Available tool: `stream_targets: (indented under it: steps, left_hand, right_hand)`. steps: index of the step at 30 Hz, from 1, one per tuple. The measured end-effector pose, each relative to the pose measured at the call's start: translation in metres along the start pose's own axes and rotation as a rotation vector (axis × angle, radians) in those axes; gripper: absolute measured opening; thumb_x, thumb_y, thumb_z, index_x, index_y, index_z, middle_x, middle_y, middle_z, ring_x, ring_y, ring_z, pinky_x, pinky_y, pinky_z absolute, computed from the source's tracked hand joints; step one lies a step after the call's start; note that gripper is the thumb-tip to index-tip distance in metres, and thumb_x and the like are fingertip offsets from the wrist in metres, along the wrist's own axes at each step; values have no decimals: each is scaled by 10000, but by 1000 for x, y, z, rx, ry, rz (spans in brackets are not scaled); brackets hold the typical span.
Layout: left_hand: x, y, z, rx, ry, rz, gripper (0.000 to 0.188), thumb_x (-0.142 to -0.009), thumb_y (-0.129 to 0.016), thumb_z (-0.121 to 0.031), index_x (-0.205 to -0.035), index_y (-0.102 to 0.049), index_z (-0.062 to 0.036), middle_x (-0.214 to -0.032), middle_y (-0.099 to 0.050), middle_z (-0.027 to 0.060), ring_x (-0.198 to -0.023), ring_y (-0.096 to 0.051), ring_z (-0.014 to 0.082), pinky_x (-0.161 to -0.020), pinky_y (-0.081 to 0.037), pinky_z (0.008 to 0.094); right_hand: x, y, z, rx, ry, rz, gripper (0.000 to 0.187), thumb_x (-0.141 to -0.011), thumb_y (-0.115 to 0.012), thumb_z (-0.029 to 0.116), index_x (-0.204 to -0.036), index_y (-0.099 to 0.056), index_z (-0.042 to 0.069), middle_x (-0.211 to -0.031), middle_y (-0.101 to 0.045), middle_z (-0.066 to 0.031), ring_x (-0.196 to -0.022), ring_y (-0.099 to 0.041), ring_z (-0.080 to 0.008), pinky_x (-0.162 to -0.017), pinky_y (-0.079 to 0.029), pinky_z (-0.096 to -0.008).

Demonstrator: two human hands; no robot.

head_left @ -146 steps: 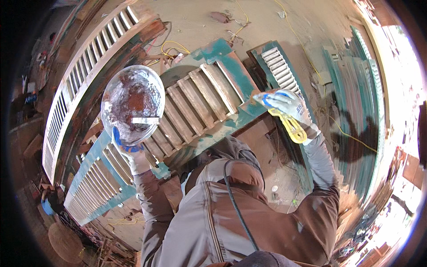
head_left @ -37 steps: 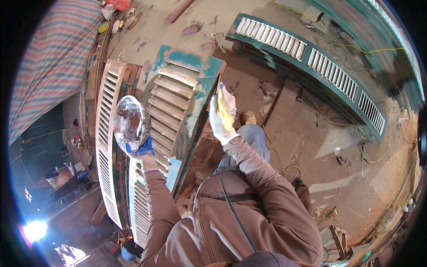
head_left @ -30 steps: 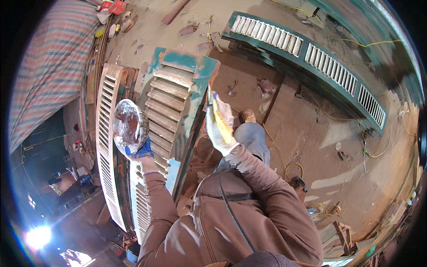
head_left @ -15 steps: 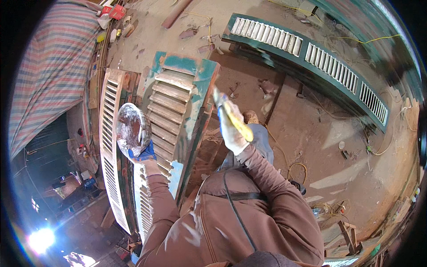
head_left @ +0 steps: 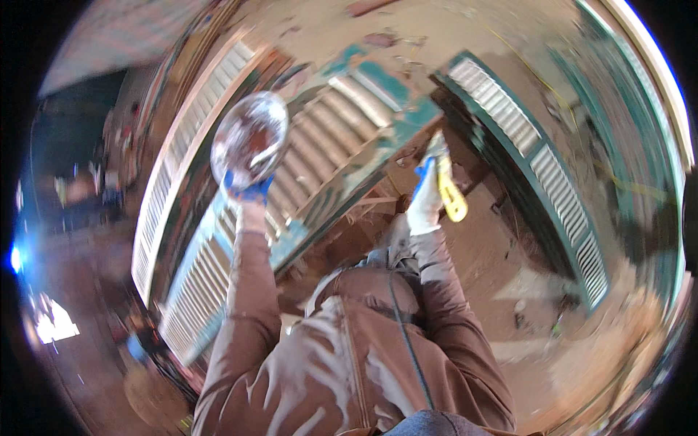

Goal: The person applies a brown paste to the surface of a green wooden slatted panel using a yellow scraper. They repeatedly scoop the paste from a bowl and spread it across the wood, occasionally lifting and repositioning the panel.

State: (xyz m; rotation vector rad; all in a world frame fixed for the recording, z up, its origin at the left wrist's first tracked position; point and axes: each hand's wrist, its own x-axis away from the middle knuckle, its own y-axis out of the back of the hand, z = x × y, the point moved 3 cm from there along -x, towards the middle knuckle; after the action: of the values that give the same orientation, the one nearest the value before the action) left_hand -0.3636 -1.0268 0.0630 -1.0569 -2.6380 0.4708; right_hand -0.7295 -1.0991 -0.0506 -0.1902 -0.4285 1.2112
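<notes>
My left hand (head_left: pixel 249 190), in a white and blue glove, is closed on the rim of a round metal bowl (head_left: pixel 243 129). Dark brown and whitish residue coats the bowl's inside. Under that hand lies a louvred shutter (head_left: pixel 294 218), its green paint patchy and its slats bare or pale. My right hand (head_left: pixel 427 196), gloved the same way, grips a yellow-handled paintbrush (head_left: pixel 452 190) beyond the shutter's right edge, apart from it. The brush's narrow head points away from me and is blurred.
A second pale louvred shutter (head_left: pixel 190 149) stands at the left. To the right is a long green shutter with white slats (head_left: pixel 560 174). More green panels (head_left: pixel 618 138) lie at the far right. A striped cloth (head_left: pixel 131 43) hangs at the far left.
My view has turned, so the shutters appear rotated clockwise and blurred. In the picture, the bowl has gone up and right, and my right hand with the paintbrush has shifted right.
</notes>
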Motion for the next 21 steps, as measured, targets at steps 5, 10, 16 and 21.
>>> stream_targets:
  steps: [5, 10, 16, 21]
  left_hand:
    - [96, 46, -30, 316, 24, -238, 524, -856, -586, -346, -1342, -531, -161, -1309, -577, 77, -1173, -565, 300, -965, -490, 485]
    - [197, 153, -39, -184, -361, -309, 499, -959, -506, -329, -1311, -516, 24, -1347, -537, 128, -1233, -522, 263, -1084, -404, 429]
    - [273, 160, -19, -91, -260, -455, 536, -1003, -449, -334, -1419, -433, 3, -1458, -452, 132, -1367, -402, 238, -1162, -271, 387]
    - [250, 112, -48, 176, -91, -624, 600, -928, -605, -237, -1440, -400, -1, -1424, -469, 111, -1319, -439, 200, -1120, -310, 329]
  right_hand:
    - [49, 5, 35, 351, 42, 191, 334, -1003, -555, 202, -1264, -560, -7, -1138, -605, -99, -988, -571, -185, -886, -463, -345]
    - [69, 18, 75, 499, 144, 459, 290, -978, -596, 163, -1215, -592, -5, -1108, -625, -83, -939, -609, -148, -708, -515, -290]
    - [100, -110, 113, 611, -9, 1032, 311, -967, -606, 130, -1265, -629, 45, -1137, -637, -84, -944, -633, -153, -694, -542, -285]
    - [155, -214, 81, 898, 51, 1589, 325, -925, -692, 287, -1080, -694, 1, -945, -695, -2, -820, -619, -77, -726, -497, -248]
